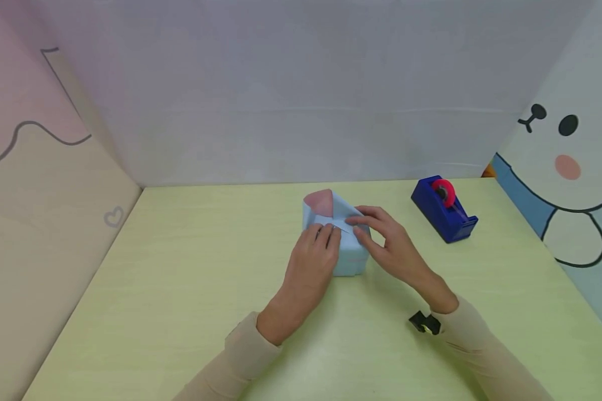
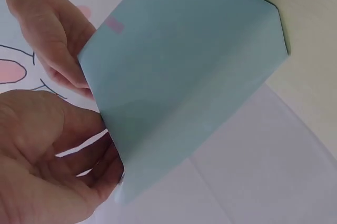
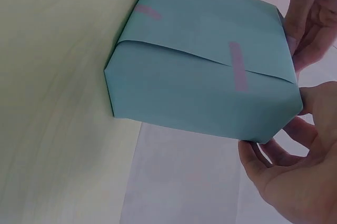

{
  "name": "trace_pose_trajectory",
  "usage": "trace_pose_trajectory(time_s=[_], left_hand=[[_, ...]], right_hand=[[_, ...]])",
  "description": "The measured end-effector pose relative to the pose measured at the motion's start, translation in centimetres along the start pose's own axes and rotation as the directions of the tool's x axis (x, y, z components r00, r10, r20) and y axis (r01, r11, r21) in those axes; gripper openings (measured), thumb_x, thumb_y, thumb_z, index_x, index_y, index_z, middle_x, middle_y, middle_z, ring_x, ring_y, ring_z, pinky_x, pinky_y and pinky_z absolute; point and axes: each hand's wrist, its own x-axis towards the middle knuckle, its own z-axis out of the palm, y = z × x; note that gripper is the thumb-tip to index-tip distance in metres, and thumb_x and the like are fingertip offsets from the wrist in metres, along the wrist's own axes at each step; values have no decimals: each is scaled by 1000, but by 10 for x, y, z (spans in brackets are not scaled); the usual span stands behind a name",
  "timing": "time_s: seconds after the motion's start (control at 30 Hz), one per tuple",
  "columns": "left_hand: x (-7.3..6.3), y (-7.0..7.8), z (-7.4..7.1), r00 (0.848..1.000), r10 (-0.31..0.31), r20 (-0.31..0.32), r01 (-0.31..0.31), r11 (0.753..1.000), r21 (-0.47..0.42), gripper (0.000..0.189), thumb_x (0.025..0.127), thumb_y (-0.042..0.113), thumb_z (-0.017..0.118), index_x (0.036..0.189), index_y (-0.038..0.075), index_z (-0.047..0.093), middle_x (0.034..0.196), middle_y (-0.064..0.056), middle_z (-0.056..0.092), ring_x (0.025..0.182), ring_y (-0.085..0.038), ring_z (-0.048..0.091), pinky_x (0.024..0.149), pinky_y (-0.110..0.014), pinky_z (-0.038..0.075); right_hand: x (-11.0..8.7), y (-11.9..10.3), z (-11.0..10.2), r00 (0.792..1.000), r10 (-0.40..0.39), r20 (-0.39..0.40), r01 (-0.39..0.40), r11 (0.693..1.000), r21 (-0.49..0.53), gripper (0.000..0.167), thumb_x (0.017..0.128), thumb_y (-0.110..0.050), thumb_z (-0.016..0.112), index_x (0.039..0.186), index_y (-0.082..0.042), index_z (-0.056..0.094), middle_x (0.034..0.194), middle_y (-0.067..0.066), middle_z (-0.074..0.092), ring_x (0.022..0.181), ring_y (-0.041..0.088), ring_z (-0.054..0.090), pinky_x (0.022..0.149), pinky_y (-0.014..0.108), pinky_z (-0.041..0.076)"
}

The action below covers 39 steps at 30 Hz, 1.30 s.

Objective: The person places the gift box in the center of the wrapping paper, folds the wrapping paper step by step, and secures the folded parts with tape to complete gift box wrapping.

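A box-shaped parcel in light blue wrapping paper (image 1: 350, 250) stands on end, with folded flaps at its top and a pink inner side (image 1: 320, 203) showing at the back. Pink tape strips (image 3: 238, 66) cross a paper seam along its side. My left hand (image 1: 313, 264) bends its fingers over the near left part of the top and grips the paper at the edge. From the right, my right hand (image 1: 393, 245) holds the flap at the right edge between thumb and fingers. The wrist views show both hands at the parcel's folded end.
A dark blue tape dispenser (image 1: 441, 214) with a red roll stands on the table (image 1: 205, 267) to the right, behind the right hand. A small black device (image 1: 425, 323) sits at the right sleeve's cuff. Printed panels enclose the table's back and sides.
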Motion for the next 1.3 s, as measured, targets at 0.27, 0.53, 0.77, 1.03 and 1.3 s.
trace_pose_trajectory(time_s=[0.27, 0.53, 0.77, 1.03, 1.3], left_hand=[[2, -2, -5, 985, -167, -50, 162, 983, -84, 24, 81, -8, 76, 102, 3, 73, 100, -13, 62, 85, -28, 55, 69, -33, 49], [4, -3, -5, 960, -263, -95, 256, 963, -80, 26, 84, -10, 67, 108, 0, 65, 106, -18, 58, 86, -31, 54, 70, -32, 48], [3, -3, -2, 917, -389, -87, 376, 916, -142, 54, 80, -5, 79, 125, -7, 50, 116, -23, 48, 95, -35, 55, 76, -34, 57], [3, -1, -6, 887, -462, 14, 454, 865, -214, 72, 81, 1, 84, 135, -9, 38, 122, -24, 46, 107, -35, 56, 85, -36, 59], [4, -1, -6, 876, -480, 39, 471, 839, -271, 51, 90, -7, 70, 131, -10, 41, 113, -22, 50, 100, -34, 58, 80, -35, 60]], right_hand=[[1, 1, 1, 999, 44, 11, -44, 999, 16, 25, 97, -2, 68, 122, -6, 73, 134, 14, 61, 126, 32, 59, 104, 52, 48], [3, 2, 1, 999, 37, 7, -37, 999, 28, 26, 97, -1, 68, 122, -6, 73, 132, 15, 62, 125, 34, 59, 103, 55, 48], [2, 0, 1, 999, 45, 4, -45, 998, 39, 25, 97, -2, 68, 121, -6, 74, 133, 14, 63, 126, 33, 59, 103, 54, 47], [1, 2, 1, 998, 63, 4, -63, 997, 36, 25, 97, -3, 69, 121, -6, 74, 133, 15, 62, 125, 33, 59, 104, 55, 47], [0, 0, 0, 997, 83, 10, -83, 996, 37, 25, 97, -3, 69, 121, -5, 73, 132, 16, 62, 124, 35, 59, 104, 56, 47]])
